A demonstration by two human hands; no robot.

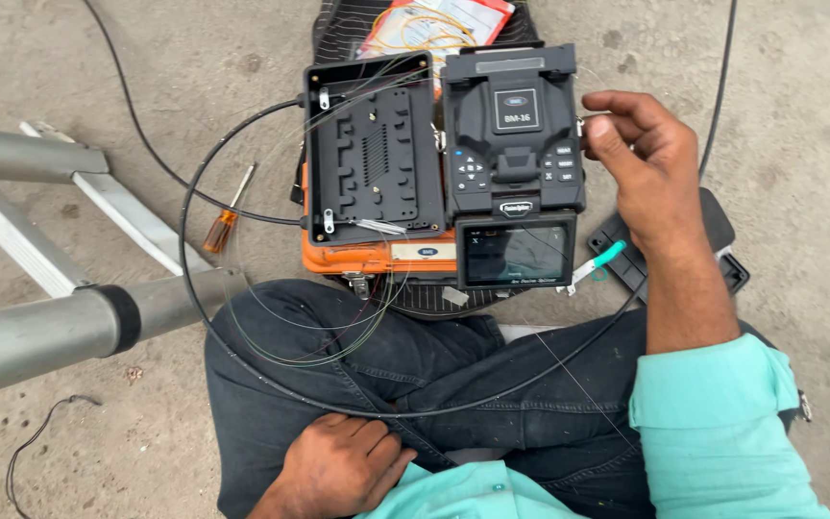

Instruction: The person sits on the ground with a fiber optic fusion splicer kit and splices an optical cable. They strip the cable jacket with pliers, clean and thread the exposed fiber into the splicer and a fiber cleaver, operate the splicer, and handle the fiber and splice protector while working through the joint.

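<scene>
The right hand (647, 159) has its grip pinched on a thin fibre strand at the right edge of the fusion splicer (513, 130), which sits on an orange case (377, 258). The left hand (343, 463) rests loosely curled — holding nothing — on the thigh. A sideways tug could snap the strand.

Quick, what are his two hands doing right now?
Left hand: open, resting flat on the trouser leg, holding nothing.
Right hand: fingers curled beside the black machine; whether it pinches anything cannot be told.
</scene>
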